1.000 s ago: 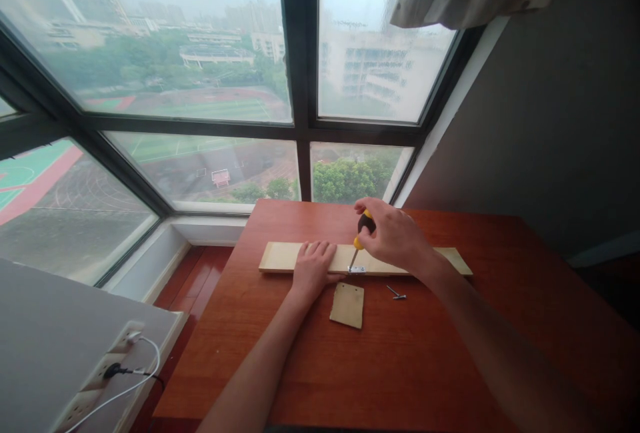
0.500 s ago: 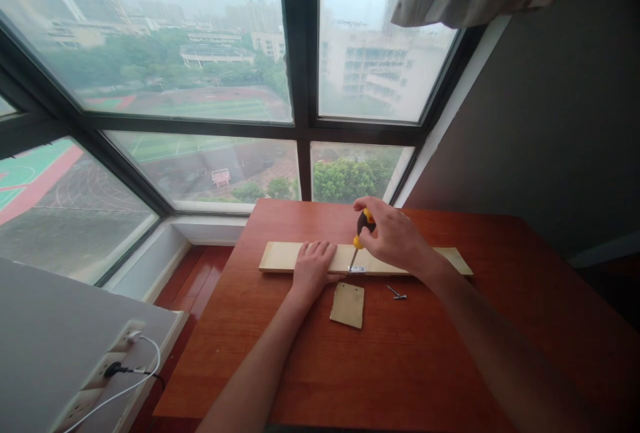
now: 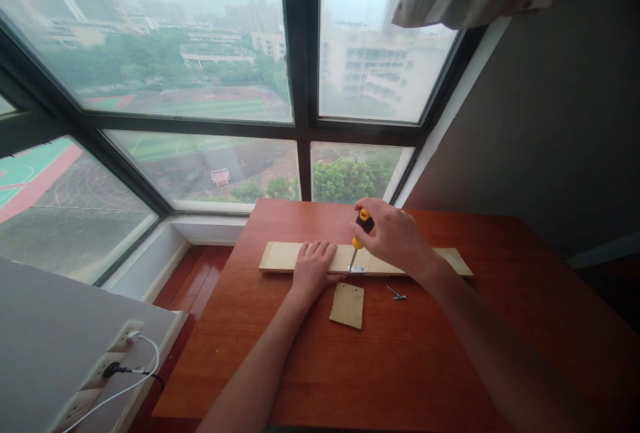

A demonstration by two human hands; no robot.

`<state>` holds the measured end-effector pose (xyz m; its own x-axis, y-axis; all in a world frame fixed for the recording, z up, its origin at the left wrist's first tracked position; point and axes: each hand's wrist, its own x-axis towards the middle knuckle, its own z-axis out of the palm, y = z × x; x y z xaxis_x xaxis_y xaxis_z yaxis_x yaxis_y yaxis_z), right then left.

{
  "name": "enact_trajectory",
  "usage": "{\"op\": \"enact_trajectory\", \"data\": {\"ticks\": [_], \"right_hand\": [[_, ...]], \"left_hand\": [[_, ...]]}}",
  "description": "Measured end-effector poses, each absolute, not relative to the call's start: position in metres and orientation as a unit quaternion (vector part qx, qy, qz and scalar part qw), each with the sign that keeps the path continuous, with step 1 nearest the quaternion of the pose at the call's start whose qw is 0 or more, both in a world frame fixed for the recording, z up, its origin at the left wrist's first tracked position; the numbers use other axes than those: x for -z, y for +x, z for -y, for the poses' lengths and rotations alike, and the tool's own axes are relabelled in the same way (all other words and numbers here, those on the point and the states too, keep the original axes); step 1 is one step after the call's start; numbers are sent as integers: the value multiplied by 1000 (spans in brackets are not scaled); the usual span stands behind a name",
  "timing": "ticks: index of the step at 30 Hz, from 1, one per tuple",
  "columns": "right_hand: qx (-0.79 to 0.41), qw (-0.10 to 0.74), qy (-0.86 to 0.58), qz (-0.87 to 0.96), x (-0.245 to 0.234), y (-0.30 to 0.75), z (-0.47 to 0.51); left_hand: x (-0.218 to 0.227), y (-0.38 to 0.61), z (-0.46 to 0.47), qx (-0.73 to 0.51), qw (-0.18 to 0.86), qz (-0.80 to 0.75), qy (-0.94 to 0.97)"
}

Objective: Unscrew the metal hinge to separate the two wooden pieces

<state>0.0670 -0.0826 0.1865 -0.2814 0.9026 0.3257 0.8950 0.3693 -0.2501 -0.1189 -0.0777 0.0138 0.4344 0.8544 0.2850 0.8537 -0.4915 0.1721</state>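
A long pale wooden board (image 3: 283, 256) lies crosswise on the table. My left hand (image 3: 314, 266) rests flat on its top, fingers stretched out and thumb along the front edge. My right hand (image 3: 393, 233) is closed around the yellow and black handle of a screwdriver (image 3: 357, 241), which leans slightly to the right. The screwdriver's tip meets the left end of a small metal bracket (image 3: 357, 269) at the board's front edge; whether a screw sits under the tip is too small to tell. In front of the board lies a tan square piece (image 3: 347, 306) with two small holes.
A few loose screws (image 3: 397, 294) lie right of the tan piece on the reddish wooden table (image 3: 400, 366). Large windows (image 3: 200, 86) rise beyond the far edge. Sockets with plugged-in cables (image 3: 113, 367) are on the low wall at left.
The fingers of my right hand have turned a little around the screwdriver's handle, and the handle has tipped slightly. My left hand and the board have stayed in place.
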Motion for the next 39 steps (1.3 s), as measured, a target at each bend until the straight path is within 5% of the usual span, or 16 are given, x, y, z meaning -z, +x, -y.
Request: {"op": "enact_trajectory", "data": {"ticks": [39], "right_hand": [[15,210,-567,796,-187,72,83]], "left_hand": [[-13,-118,79,-183,12,-501,846]]}}
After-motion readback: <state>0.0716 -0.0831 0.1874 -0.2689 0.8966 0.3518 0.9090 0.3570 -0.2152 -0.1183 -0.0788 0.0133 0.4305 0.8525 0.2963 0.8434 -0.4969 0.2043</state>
